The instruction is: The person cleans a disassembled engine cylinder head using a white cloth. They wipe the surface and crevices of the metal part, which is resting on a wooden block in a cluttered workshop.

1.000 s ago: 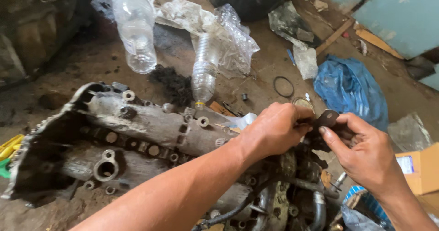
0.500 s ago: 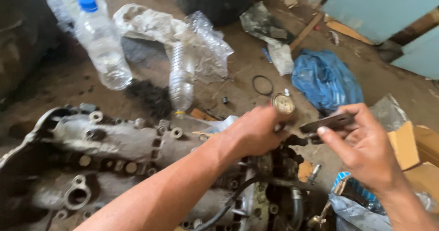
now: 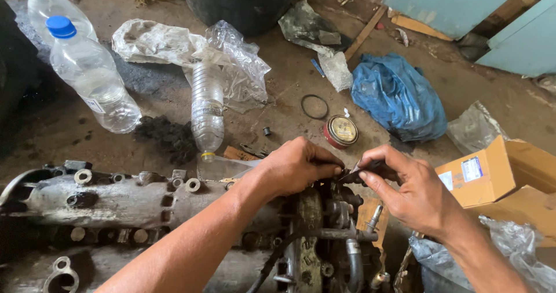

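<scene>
**Two hands pinching a small dark part above an engine casting**

From the head camera, the left hand (image 3: pixel 298 166) is curling into a loose fist, its fingertips closing on the near end of a small dark part (image 3: pixel 365 170). The right hand (image 3: pixel 414 191) is meeting it from the other side, thumb and forefinger pinching the same piece, so both hands are holding it between them. The part is lying roughly level, its long axis running from the left fingertips across toward the right palm, tilting slightly upward at the right end. It is looking flat, black and greasy; most of it is hiding under the fingers, so its exact shape cannot be told, though it may be a thin bracket or clip.

Directly beneath both hands, a grimy metal engine casting (image 3: pixel 116 200) is stretching away to the left of the left wrist, with hoses and fittings (image 3: pixel 347 241) clustering right under the knuckles. Just beyond the fingertips a round tin (image 3: pixel 341 130) is sitting on the dirt floor, with a black rubber ring (image 3: pixel 314 106) a little farther off. Beyond the left forearm a clear plastic bottle (image 3: pixel 207 104) is lying on its side. To the right of the right hand a cardboard box (image 3: pixel 498 174) is resting, and a blue plastic bag (image 3: pixel 397 99) is slumping beyond it.
</scene>
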